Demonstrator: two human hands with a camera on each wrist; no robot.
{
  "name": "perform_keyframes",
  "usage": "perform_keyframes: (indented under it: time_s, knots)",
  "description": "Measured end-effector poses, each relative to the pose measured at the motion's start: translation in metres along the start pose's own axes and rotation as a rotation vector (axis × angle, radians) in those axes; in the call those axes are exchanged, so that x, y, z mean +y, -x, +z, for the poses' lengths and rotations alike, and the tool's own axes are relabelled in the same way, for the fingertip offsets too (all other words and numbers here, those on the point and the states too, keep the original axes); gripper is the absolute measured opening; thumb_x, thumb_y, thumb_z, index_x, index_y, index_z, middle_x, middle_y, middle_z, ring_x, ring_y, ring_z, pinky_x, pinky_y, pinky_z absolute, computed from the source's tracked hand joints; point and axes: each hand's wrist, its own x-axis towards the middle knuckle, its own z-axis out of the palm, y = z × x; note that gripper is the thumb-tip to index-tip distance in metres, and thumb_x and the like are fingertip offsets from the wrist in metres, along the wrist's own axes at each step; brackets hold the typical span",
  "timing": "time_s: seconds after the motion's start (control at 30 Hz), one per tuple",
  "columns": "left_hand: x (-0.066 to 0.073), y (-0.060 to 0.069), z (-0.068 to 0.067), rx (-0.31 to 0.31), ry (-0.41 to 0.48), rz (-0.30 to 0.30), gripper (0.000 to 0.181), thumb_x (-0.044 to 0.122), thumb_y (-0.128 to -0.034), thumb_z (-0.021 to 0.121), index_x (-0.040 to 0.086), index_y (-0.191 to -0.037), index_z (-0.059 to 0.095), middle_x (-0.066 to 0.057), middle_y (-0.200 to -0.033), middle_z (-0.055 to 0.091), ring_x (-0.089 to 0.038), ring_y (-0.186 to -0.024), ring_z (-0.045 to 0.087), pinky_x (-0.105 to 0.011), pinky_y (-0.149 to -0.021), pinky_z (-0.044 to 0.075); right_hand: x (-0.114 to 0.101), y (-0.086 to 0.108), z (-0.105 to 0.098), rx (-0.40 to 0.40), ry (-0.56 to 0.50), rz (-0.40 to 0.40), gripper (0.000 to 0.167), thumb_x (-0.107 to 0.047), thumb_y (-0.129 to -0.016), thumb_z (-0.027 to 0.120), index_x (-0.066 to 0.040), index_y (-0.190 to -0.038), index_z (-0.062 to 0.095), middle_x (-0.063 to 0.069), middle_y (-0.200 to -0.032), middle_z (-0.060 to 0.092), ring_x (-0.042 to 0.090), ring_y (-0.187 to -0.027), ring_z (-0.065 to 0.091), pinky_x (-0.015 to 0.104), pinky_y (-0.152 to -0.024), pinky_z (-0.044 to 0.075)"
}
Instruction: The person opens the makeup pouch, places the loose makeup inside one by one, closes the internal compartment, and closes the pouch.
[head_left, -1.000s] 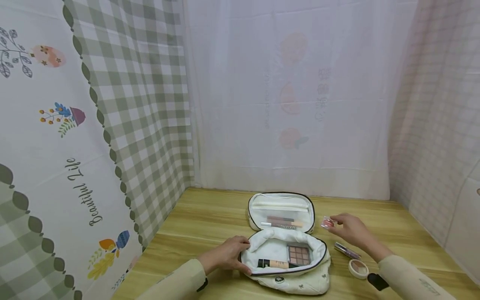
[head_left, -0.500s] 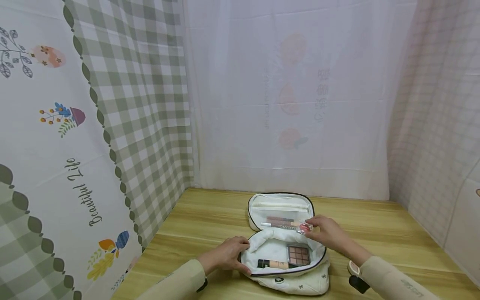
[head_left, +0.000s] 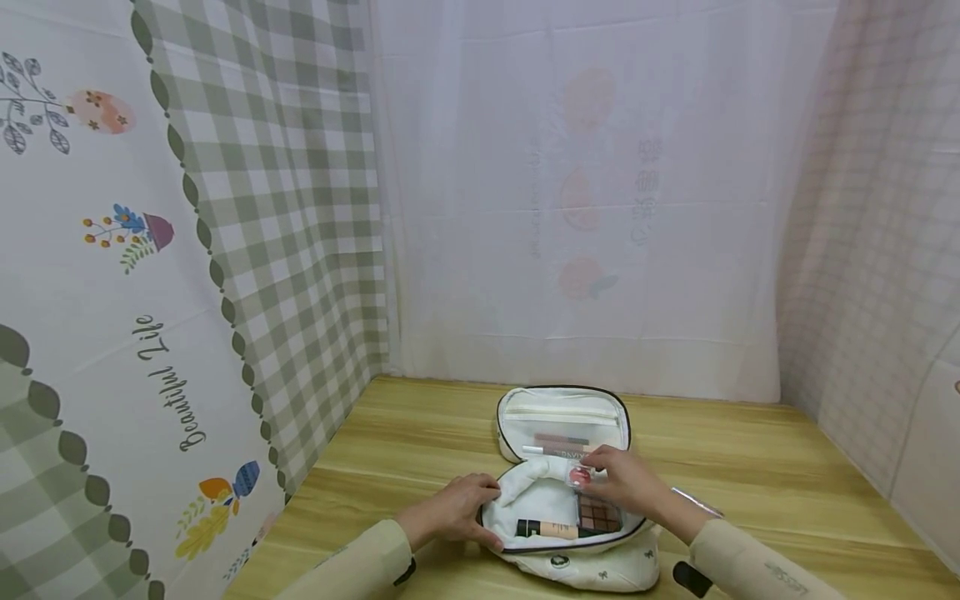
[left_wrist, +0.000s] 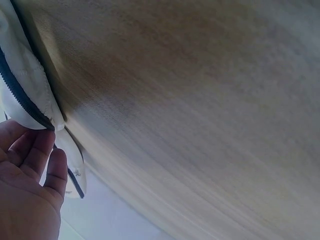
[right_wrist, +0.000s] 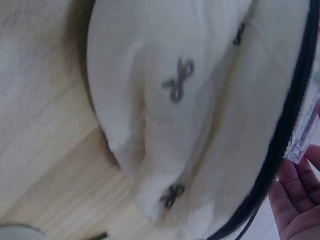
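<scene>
A cream makeup bag (head_left: 622,567) with dark zip edging lies open on the table. My left hand (head_left: 453,508) grips its left rim; in the left wrist view the fingers and thumb meet at the zip edge. Over the bag's opening, my right hand (head_left: 628,483) pinches a small clear case (head_left: 577,476) with a red-pink centre. The case's transparent side (right_wrist: 304,132) shows past the zip in the right wrist view. Inside the bag are an eyeshadow palette (head_left: 600,515), partly covered by the right hand, and a beige tube with a black cap (head_left: 551,529).
The bag's lid (head_left: 558,402) is folded back, with slim tubes (head_left: 558,446) behind its clear pocket. A shiny slender tube (head_left: 697,501) lies right of the bag, beyond the right forearm. A pale round edge (right_wrist: 20,232) shows on the table in the right wrist view.
My right hand has carried the clear case leftward from the table beside the bag, past the lid, to above the opening. The left hand keeps its place on the rim.
</scene>
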Motion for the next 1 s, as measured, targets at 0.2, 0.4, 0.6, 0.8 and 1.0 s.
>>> perform_keyframes:
  time_s: [0.2,0.4,0.6,0.8,1.0]
  knots:
    - [-0.001,0.0,0.001,0.011,-0.007,0.01,0.074,0.058,-0.0744,0.081,0.008,-0.128,0.066,-0.001,-0.129,0.057,-0.014,-0.121,0.052,-0.032,-0.097,0.043,-0.006,-0.003,0.013,-0.043,0.028,-0.03,0.037,-0.022,-0.081,0.082,0.002,-0.108,0.073,0.007,-0.099,0.067,0.022,-0.086,0.063,0.04,-0.075,0.053]
    - [-0.002,0.0,0.002,0.013,-0.006,0.012,0.075,0.058,-0.0739,0.081,0.008,-0.128,0.066,-0.001,-0.13,0.058,-0.014,-0.121,0.052,-0.032,-0.097,0.043,-0.009,-0.005,0.02,-0.073,0.037,-0.088,0.032,-0.018,-0.082,0.079,0.003,-0.106,0.074,0.005,-0.095,0.066,0.019,-0.084,0.063,0.038,-0.073,0.053]
    - [-0.001,0.0,0.003,0.01,0.004,0.003,0.076,0.057,-0.0742,0.081,0.007,-0.129,0.065,-0.002,-0.131,0.057,-0.015,-0.122,0.051,-0.034,-0.097,0.043,-0.008,-0.008,0.025,-0.093,0.078,-0.096,0.032,-0.018,-0.082,0.079,0.003,-0.106,0.074,0.004,-0.094,0.067,0.017,-0.082,0.063,0.038,-0.072,0.053]
    - [0.0,0.0,0.002,0.004,0.008,-0.011,0.076,0.056,-0.074,0.082,0.008,-0.129,0.065,-0.002,-0.132,0.057,-0.015,-0.123,0.051,-0.037,-0.099,0.043,-0.006,-0.011,0.033,-0.092,0.101,-0.124,0.013,-0.014,-0.082,0.077,-0.005,-0.091,0.074,0.001,-0.089,0.063,0.011,-0.076,0.058,0.034,-0.067,0.05]
    - [-0.001,-0.001,0.003,0.002,0.009,-0.007,0.076,0.057,-0.0743,0.081,0.008,-0.13,0.065,-0.002,-0.132,0.056,-0.015,-0.123,0.051,-0.038,-0.099,0.044,-0.003,-0.012,0.042,-0.063,0.137,-0.149,0.014,-0.012,-0.08,0.077,-0.006,-0.092,0.073,0.001,-0.087,0.063,0.013,-0.076,0.058,0.035,-0.068,0.05]
